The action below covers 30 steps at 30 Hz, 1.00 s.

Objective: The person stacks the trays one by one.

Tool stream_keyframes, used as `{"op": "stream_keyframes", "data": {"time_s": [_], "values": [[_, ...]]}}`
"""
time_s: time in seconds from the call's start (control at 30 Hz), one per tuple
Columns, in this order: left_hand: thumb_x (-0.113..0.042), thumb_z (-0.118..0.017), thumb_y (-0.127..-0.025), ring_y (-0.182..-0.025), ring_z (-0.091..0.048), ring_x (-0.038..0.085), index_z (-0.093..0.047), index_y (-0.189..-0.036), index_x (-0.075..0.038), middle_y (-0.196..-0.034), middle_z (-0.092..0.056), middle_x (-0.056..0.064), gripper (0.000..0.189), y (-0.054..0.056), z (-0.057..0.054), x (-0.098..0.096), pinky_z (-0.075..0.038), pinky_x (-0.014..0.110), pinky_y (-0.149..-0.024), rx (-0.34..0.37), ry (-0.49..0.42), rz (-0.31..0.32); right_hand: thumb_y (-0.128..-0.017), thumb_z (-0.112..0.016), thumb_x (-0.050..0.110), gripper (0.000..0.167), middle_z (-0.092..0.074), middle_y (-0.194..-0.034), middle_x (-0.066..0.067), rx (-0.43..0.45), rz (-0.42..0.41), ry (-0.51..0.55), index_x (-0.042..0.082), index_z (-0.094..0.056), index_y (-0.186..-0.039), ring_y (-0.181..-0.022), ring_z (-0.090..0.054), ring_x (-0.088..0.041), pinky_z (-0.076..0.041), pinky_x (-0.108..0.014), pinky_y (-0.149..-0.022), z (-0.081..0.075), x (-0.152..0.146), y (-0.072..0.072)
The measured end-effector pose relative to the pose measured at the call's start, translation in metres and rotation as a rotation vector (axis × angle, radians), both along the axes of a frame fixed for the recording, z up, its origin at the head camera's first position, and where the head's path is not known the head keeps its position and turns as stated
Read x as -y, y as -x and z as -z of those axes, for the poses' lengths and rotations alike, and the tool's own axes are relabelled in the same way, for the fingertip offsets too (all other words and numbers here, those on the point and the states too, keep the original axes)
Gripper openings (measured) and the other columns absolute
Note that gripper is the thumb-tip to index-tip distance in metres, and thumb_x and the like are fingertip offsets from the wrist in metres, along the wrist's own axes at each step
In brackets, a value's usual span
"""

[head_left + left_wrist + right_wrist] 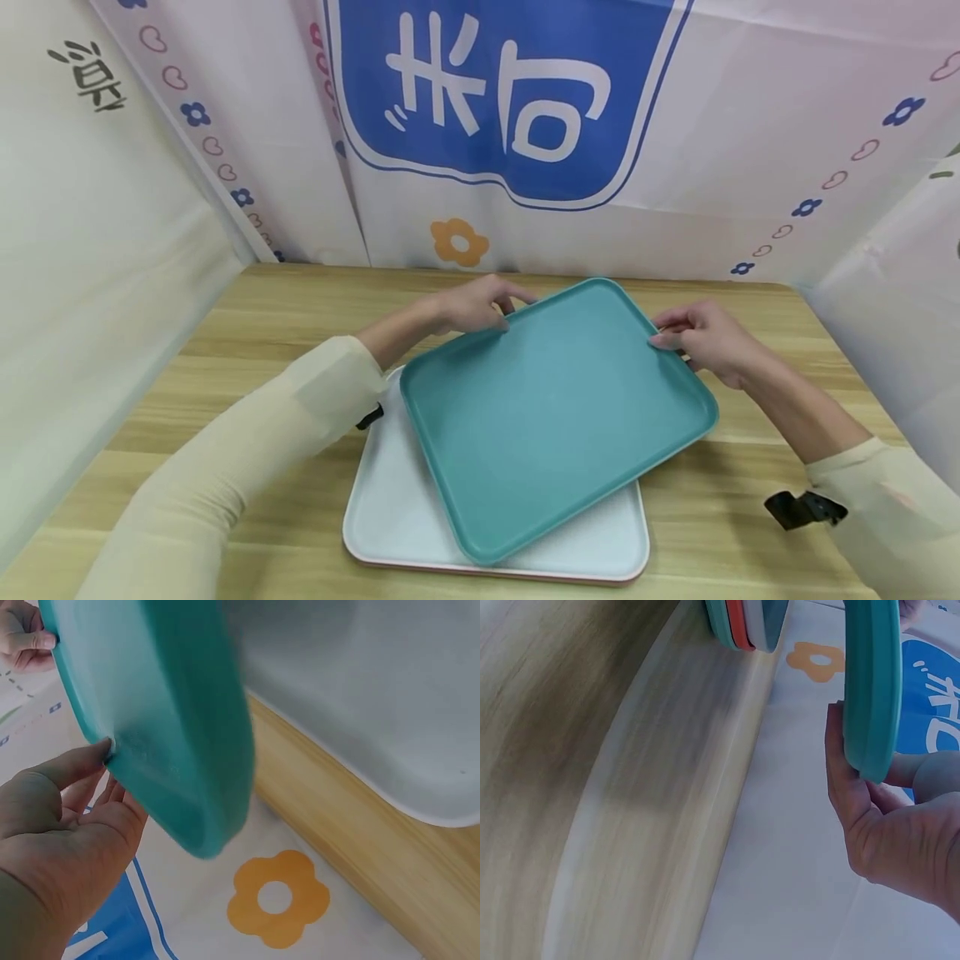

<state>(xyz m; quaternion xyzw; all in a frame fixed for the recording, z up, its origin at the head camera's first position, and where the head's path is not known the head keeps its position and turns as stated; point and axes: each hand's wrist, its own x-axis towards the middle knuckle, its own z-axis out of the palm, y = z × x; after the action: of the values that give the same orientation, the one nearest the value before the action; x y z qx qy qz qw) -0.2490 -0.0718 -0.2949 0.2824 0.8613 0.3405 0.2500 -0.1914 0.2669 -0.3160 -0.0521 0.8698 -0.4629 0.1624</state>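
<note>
A teal rectangular tray (562, 408) is held turned at an angle above a white tray (405, 500). My left hand (476, 306) pinches its far edge, the thumb on the inner side, as the left wrist view also shows with the hand (67, 825) at the rim. On the right edge, my right hand (705, 342) grips the same tray between thumb and fingers. In the right wrist view the right hand (907, 825) has fingers along the tray's underside. Beneath the white tray a reddish tray (736, 626) and another teal one (718, 622) are stacked.
The stack lies on a wood-grain table (277, 333). Behind it hangs a white cloth with a blue sign (517, 100) and an orange flower (459, 242). White cloth walls (90, 250) close in both sides.
</note>
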Motion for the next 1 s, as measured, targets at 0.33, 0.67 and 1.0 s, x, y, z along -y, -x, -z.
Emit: {"op": "stream_keyframes", "data": {"time_s": [0.33,0.67,1.0], "values": [[-0.008,-0.064,-0.1,-0.111,-0.063,0.027,-0.054,-0.147,-0.002,-0.116,-0.069,0.015,0.048,-0.006,0.001,0.033,-0.051,0.041,-0.098,-0.008,-0.004,-0.083,-0.107,-0.054,0.007,0.045,-0.061,-0.126,-0.026,0.009,0.055,0.002,-0.019,-0.045,-0.142,-0.093,-0.065,-0.016,-0.062,-0.035,-0.077,0.004,-0.012,-0.002],[-0.01,-0.061,-0.103,-0.104,-0.064,0.03,-0.042,-0.154,-0.001,-0.122,-0.062,0.021,0.056,-0.024,0.012,0.068,-0.057,0.042,-0.091,0.028,-0.083,-0.239,-0.108,-0.053,0.01,0.049,-0.057,-0.13,-0.028,0.002,0.108,-0.006,-0.019,-0.041,-0.145,-0.091,-0.064,-0.011,-0.061,-0.031,-0.075,0.009,-0.025,-0.004],[-0.007,-0.059,-0.104,-0.093,-0.074,0.031,-0.037,-0.149,0.007,-0.12,-0.067,0.028,0.052,-0.045,0.037,0.081,-0.063,0.045,-0.085,0.32,-0.351,-0.439,-0.109,-0.052,0.014,0.052,-0.063,-0.116,-0.013,-0.009,0.174,0.025,-0.018,-0.039,-0.147,-0.085,-0.064,-0.006,-0.062,-0.029,-0.073,0.011,-0.033,-0.005]]}}
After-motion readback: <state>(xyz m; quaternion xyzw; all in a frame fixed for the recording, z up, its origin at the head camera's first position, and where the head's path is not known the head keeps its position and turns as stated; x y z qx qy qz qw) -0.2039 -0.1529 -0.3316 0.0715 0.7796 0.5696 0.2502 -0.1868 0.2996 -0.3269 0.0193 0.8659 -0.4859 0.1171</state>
